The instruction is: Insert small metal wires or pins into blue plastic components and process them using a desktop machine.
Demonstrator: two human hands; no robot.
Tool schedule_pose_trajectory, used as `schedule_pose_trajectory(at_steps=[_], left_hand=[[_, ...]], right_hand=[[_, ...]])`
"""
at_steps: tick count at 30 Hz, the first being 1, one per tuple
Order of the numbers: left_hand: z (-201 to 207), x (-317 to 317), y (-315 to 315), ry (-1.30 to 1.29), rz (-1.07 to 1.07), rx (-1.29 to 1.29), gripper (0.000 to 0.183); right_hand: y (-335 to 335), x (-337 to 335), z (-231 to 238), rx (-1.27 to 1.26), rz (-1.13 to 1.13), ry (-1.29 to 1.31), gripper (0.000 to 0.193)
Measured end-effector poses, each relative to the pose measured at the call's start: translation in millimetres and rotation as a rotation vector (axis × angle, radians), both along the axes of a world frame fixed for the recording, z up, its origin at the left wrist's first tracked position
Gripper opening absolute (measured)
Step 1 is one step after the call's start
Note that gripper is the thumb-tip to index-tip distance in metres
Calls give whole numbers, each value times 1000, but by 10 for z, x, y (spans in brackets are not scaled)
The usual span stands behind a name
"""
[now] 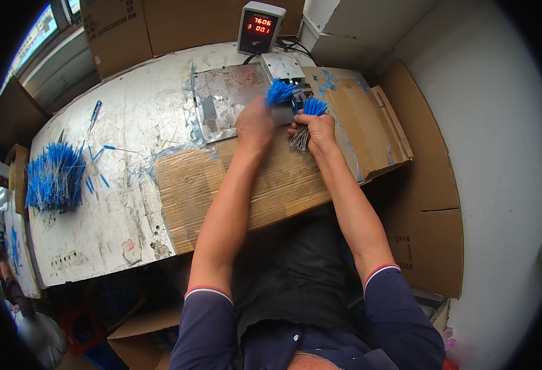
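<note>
Near the far edge of the bench, my left hand point(255, 125) is closed round a bunch of thin blue-ended wire pieces point(279, 92), whose blue ends fan out beyond the fingers. That hand is slightly blurred and its fingertips are partly hidden. Just to its right, my right hand point(320, 131) grips a second bunch of wire pieces point(314, 106). Their blue ends point up and away, while the bare metallic wires point(298, 140) stick out below the fingers toward me. Both hands are close to a small metal machine point(282, 66), whose front is partly covered by them.
A counter box point(260, 29) with red digits stands behind the machine. At left lies a big pile of blue-ended wire pieces point(55, 176), with several loose ones and a pen point(95, 115). Taped cardboard point(221, 191) covers the bench front; cardboard panels point(419, 166) stand right.
</note>
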State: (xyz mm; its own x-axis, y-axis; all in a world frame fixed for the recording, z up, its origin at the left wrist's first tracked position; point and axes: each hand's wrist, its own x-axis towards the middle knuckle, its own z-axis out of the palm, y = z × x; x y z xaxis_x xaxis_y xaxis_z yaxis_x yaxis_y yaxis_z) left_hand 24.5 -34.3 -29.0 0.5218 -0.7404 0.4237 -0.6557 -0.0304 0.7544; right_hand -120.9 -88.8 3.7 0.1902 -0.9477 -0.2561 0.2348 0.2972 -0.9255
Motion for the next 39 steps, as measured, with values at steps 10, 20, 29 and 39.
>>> schedule_pose_trajectory(at_steps=[10, 20, 29, 39], left_hand=[[-58, -17, -23, -240, 39, -20, 18], [-72, 34, -68, -70, 233, -156, 9], [-44, 19, -65, -76, 174, -161, 12], [3, 9, -15, -32, 16, -3, 10]], right_hand=[[-53, 49, -13, -97, -35, 181, 18], [-160, 241, 71, -38, -98, 299, 18], [-123, 159, 22, 61, -133, -24, 9], [-100, 92, -56, 2, -92, -132, 11]])
